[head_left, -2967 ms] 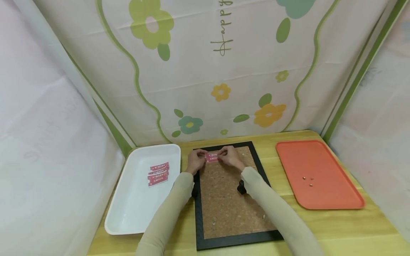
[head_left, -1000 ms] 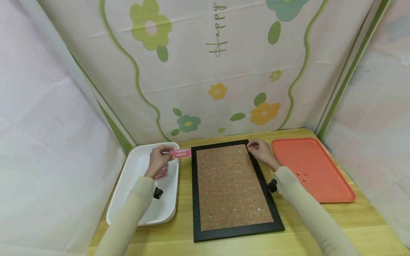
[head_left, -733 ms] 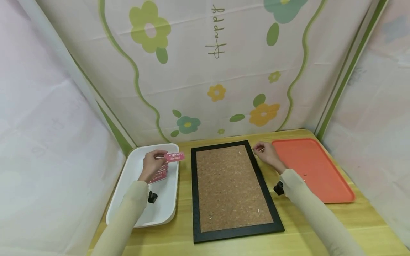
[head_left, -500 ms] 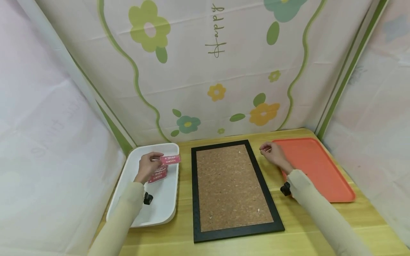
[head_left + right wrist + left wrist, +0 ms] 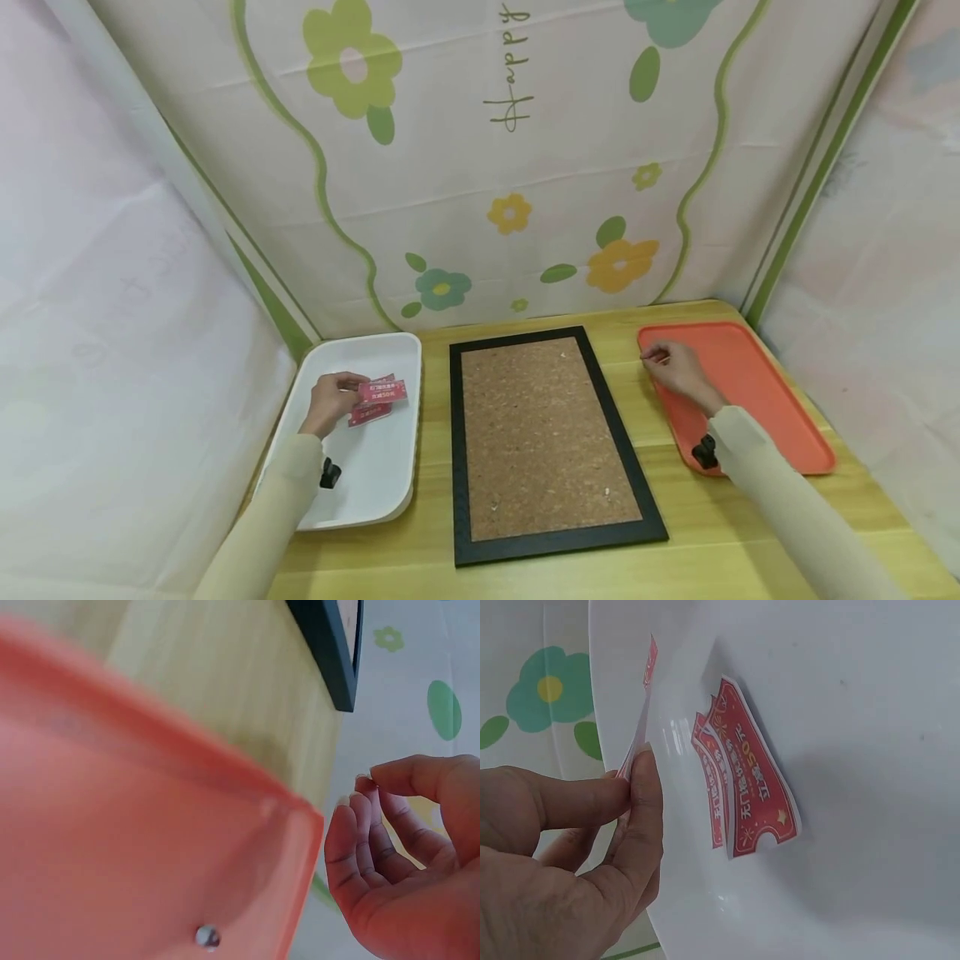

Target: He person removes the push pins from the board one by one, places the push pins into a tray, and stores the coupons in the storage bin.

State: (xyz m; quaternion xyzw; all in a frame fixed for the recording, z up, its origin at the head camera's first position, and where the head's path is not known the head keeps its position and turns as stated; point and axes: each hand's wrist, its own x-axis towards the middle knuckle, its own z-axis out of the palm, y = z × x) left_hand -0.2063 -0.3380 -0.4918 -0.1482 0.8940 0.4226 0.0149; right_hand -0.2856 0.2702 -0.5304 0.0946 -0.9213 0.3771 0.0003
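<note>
My left hand (image 5: 330, 402) pinches a red printed coupon (image 5: 382, 392) by one end between thumb and fingers, over the white basin (image 5: 360, 492). In the left wrist view that coupon is seen nearly edge-on, above several overlapping red coupons (image 5: 754, 776) lying on the basin floor. My right hand (image 5: 678, 371) is over the far left corner of the orange-red tray (image 5: 757, 400). Its thumb and index fingertip meet on a tiny thumbtack, mostly hidden by the fingers. A shiny metal thumbtack (image 5: 208, 937) lies in the tray in the right wrist view.
Between basin and tray, a cork board (image 5: 540, 433) in a black frame (image 5: 558, 548) lies on the wooden table (image 5: 435, 542). Small pale specks show near some of its corners. A flower-printed cloth (image 5: 465, 167) rises behind the table, with pale cloth at both sides.
Both hands have parted from the board's top. The left carried the coupon left and down over the basin; the right moved off the frame's edge to the orange-red tray.
</note>
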